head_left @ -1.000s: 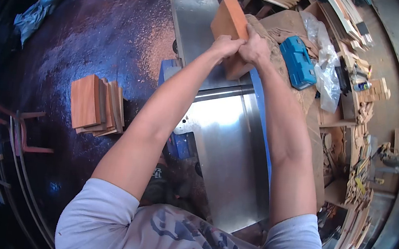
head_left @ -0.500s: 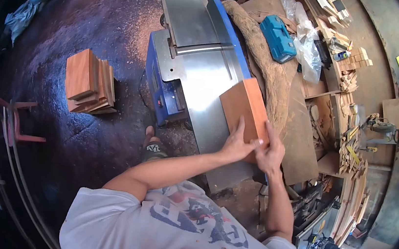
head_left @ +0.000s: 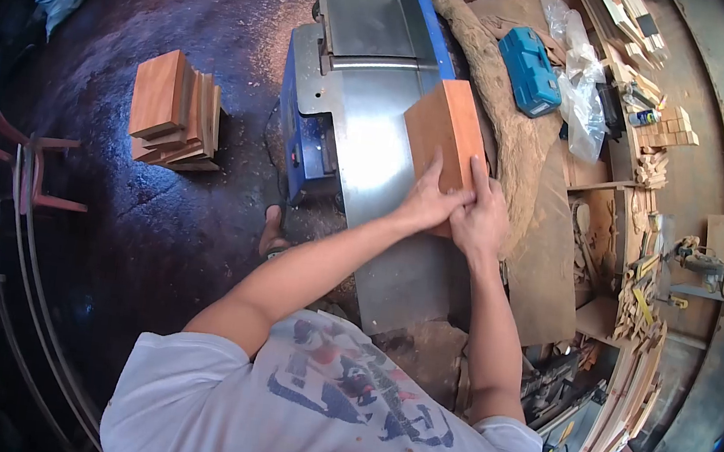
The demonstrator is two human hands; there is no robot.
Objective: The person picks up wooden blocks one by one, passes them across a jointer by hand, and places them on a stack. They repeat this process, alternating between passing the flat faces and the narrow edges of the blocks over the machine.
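A thick reddish-brown wooden board (head_left: 444,133) stands on the shiny metal bed of a jointer (head_left: 382,130), against the blue-edged fence (head_left: 428,24). My left hand (head_left: 429,200) presses on the board's broad left face, with thumb and fingers apart around its near part. My right hand (head_left: 482,215) grips the near end and right edge, fingers pointing forward along it. The two hands touch each other at the thumbs. Ahead of the board, the cutter slot (head_left: 371,65) crosses the bed.
A stack of similar boards (head_left: 162,101) sits on the floor at left, near a red plastic chair (head_left: 26,161). Right of the machine lie a rough log slab (head_left: 503,126) and a teal tool case (head_left: 530,71). Shelves with wood offcuts (head_left: 645,169) line the right side.
Both hands have moved forward with the board along the jointer bed, bringing it closer to the cutter slot. The camera view has shifted slightly.
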